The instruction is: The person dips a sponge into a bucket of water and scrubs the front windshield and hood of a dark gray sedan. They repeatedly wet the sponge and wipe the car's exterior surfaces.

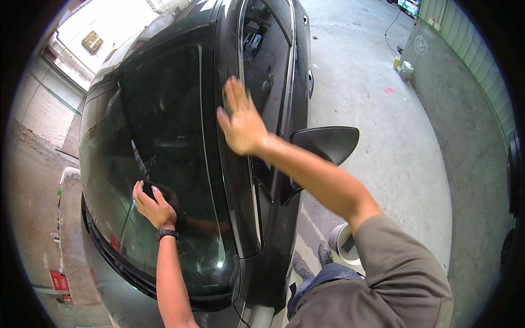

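My right hand (242, 123) lies on the dark windshield pillar of a car, fingers extended towards the roof. Something greenish shows beneath its fingers, too blurred to name, and whether the hand grips it is unclear. My left hand (154, 207), with a dark band on the wrist, is over the lower part of the windshield (164, 110). Its fingers are spread and slightly curled, and it holds nothing. Contact with the glass cannot be told. The side window (262, 69) is to the right of my right hand.
The side mirror (328, 141) juts out under my right forearm. A white bucket (334, 238) with a dark object inside stands on the floor near my feet. Wiper parts (110, 254) run along the windshield's base. A grey wall (430, 69) rises at right, with small containers (406, 70) beside it.
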A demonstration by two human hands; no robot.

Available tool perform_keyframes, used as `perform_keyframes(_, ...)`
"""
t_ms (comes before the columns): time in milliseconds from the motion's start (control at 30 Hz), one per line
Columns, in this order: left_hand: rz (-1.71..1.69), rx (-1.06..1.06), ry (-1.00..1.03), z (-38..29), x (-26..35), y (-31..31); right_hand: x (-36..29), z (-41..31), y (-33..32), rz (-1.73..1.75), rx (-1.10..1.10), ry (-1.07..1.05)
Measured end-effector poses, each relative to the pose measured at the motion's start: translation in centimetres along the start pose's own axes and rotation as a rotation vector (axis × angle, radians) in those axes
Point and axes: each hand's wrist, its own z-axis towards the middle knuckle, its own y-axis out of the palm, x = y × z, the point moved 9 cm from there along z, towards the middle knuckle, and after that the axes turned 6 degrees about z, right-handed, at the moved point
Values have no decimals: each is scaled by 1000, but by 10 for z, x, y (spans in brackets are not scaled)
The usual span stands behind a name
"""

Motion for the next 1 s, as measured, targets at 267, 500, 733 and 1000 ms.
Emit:
perform_keyframes(267, 9, 16, 32, 3, 3, 0, 17, 42, 0, -5, 84, -22)
perform_keyframes(500, 22, 20, 42, 1, 2, 1, -37, -89, 6, 158, 23, -57)
perform_keyframes(733, 36, 23, 38, 3, 1, 1, -55, -137, 5, 178, -170, -133)
perform_keyframes(1000, 28, 22, 12, 2, -6, 3, -62, -121, 0, 135, -172, -158)
